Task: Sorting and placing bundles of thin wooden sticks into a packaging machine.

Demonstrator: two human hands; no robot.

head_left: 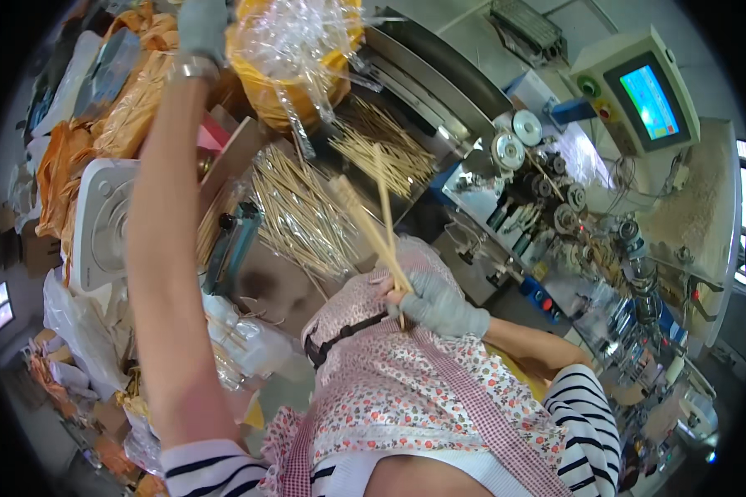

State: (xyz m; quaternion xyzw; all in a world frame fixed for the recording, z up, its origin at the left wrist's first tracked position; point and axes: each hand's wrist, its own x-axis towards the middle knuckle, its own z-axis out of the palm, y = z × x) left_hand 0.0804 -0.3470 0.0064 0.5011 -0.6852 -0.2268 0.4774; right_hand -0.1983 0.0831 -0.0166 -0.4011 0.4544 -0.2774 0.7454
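Observation:
My right hand (443, 306), in a grey glove with bare fingertips, is closed around a small bundle of thin pale bamboo sticks (363, 219) in front of my apron. One stick in it leans away from the others. My left hand (203, 31), also grey-gloved, reaches far forward to the upper edge, where its fingers are cut off. It is beside a yellow-lined tub (286, 95) heaped with clear plastic wrappers (298, 37). On the worktop, many similar sticks (302, 207) lie over clear plastic, and another pile (385, 153) lies farther right.
A machine with rollers and gears (543, 170) stands to the right, with a control screen (648, 101) above it. A white appliance (104, 224) and orange-brown bags (133, 108) are on the left. A teal metal device (232, 248) sits beside the sticks.

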